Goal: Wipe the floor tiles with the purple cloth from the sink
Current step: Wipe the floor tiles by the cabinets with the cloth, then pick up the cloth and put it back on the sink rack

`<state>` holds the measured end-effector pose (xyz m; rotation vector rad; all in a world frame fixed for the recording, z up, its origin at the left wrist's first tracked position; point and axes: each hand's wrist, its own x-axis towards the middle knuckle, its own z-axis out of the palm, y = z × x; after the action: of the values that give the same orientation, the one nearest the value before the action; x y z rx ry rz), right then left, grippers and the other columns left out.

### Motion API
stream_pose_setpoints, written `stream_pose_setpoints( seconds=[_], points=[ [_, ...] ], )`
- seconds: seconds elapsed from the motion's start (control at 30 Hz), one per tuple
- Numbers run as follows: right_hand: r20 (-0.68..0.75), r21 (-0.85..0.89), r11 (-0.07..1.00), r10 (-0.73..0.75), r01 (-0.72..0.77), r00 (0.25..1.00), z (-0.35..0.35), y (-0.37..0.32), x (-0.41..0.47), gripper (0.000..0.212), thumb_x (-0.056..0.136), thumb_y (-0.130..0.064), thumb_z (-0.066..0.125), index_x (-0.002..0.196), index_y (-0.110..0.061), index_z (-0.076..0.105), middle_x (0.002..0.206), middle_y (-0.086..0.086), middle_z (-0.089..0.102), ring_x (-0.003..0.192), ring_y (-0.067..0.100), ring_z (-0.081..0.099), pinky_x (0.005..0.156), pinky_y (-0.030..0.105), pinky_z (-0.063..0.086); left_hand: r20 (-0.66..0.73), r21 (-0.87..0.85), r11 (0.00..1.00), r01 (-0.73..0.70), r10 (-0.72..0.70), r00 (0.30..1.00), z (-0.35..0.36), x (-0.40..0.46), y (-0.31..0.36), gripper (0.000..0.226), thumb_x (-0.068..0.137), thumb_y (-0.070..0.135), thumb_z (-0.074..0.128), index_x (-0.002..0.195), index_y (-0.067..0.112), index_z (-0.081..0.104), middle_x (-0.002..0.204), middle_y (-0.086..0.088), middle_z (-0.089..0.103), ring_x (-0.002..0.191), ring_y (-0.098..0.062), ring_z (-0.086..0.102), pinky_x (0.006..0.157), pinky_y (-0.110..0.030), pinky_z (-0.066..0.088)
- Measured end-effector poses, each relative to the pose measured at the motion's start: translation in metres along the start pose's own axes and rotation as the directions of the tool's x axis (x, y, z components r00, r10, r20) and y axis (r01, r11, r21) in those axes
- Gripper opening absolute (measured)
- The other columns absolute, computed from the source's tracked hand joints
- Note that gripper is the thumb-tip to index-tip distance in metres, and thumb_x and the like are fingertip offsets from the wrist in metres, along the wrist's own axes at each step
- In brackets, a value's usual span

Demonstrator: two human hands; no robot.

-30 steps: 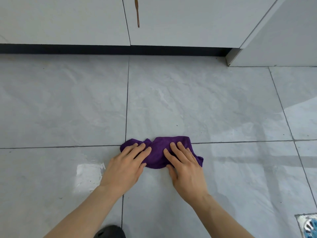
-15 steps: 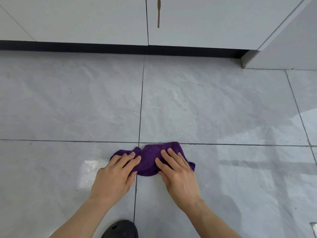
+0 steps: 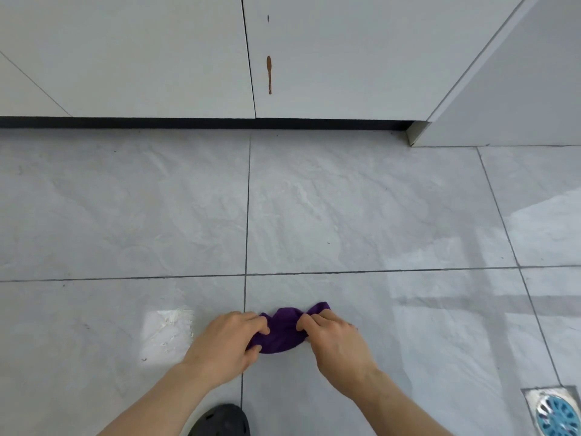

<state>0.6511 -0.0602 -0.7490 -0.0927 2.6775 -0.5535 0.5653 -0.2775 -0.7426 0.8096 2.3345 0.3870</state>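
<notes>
The purple cloth [image 3: 283, 332] lies bunched on the grey floor tiles [image 3: 330, 215], just right of a vertical grout line and below the horizontal one. My left hand [image 3: 229, 341] grips its left end with curled fingers. My right hand [image 3: 333, 338] grips its right end the same way, with a purple corner sticking out above the knuckles. Most of the cloth's ends are hidden under my fingers.
White cabinet doors [image 3: 157, 58] with a brown handle [image 3: 269, 73] and a dark kick strip run along the back. A white panel [image 3: 518, 105] juts out at the right. A floor drain [image 3: 553, 410] sits at the bottom right. A black shoe [image 3: 220, 420] shows below, and a bright glare patch [image 3: 166, 332] lies left.
The cloth has been pulled back towards me across the grout line and bunched up. Both hands went from flat, fingers spread on the cloth, to curled and gripping its ends.
</notes>
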Motion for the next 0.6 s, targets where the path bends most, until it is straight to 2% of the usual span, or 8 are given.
stream_pose_setpoints(
  seconds=[0.1,0.23,0.33,0.4,0.5,0.6],
  points=[
    [0.105,0.014,0.998,0.054,-0.056,0.993,-0.025,-0.005,-0.022,0.041,0.094,0.002,0.051,0.126,-0.022,0.046,0.113,-0.004,0.067,0.101,0.022,0.056,0.069,0.032,0.039,0.073,-0.035,0.999,0.007,-0.005,0.997,-0.022,-0.007,0.021,0.033,0.094,0.032,0.059,0.127,0.034,0.062,0.121,0.017,0.067,0.107,-0.009,0.062,0.088,-0.019,0.045],
    [0.123,0.04,0.99,0.131,-0.137,0.984,-0.077,-0.022,-0.053,0.038,0.095,0.002,0.05,0.124,-0.022,0.045,0.108,-0.003,0.066,0.085,0.02,0.047,0.066,0.031,0.034,0.117,-0.006,1.0,-0.012,0.012,0.993,-0.067,-0.026,0.058,0.033,0.096,0.03,0.059,0.129,0.032,0.061,0.123,0.014,0.067,0.109,-0.011,0.061,0.09,-0.022,0.046],
    [0.122,0.053,0.982,0.172,-0.18,0.977,-0.131,-0.041,-0.078,0.038,0.094,0.001,0.05,0.125,-0.022,0.045,0.106,-0.002,0.065,0.081,0.019,0.042,0.066,0.031,0.035,0.123,0.007,1.0,-0.005,0.004,0.992,-0.116,-0.049,0.091,0.033,0.096,0.031,0.059,0.129,0.032,0.06,0.122,0.014,0.067,0.108,-0.013,0.062,0.088,-0.022,0.045],
    [0.114,0.073,0.979,0.183,-0.192,0.977,-0.173,-0.057,-0.095,0.038,0.094,0.0,0.051,0.124,-0.023,0.046,0.109,-0.003,0.064,0.086,0.02,0.048,0.067,0.03,0.035,0.117,0.013,1.0,0.004,-0.006,0.993,-0.153,-0.068,0.116,0.032,0.096,0.032,0.059,0.128,0.033,0.06,0.121,0.014,0.067,0.108,-0.014,0.062,0.088,-0.024,0.046],
    [0.048,0.105,0.977,0.181,-0.185,0.982,-0.246,-0.083,-0.123,0.028,0.098,-0.005,0.052,0.119,-0.023,0.049,0.119,-0.008,0.057,0.103,0.02,0.057,0.067,0.029,0.036,0.098,0.017,1.0,0.004,-0.006,0.995,-0.217,-0.098,0.156,0.031,0.096,0.03,0.059,0.127,0.032,0.061,0.121,0.014,0.067,0.11,-0.015,0.062,0.091,-0.029,0.049],
    [-0.006,0.099,0.977,0.192,-0.19,0.981,-0.33,-0.111,-0.148,0.023,0.101,-0.01,0.051,0.121,-0.022,0.053,0.126,-0.006,0.049,0.105,0.021,0.057,0.068,0.03,0.038,0.052,0.041,0.999,-0.003,0.001,0.999,-0.294,-0.128,0.2,0.032,0.096,0.029,0.059,0.128,0.033,0.061,0.122,0.014,0.067,0.112,-0.014,0.062,0.093,-0.029,0.048]
  ],
)
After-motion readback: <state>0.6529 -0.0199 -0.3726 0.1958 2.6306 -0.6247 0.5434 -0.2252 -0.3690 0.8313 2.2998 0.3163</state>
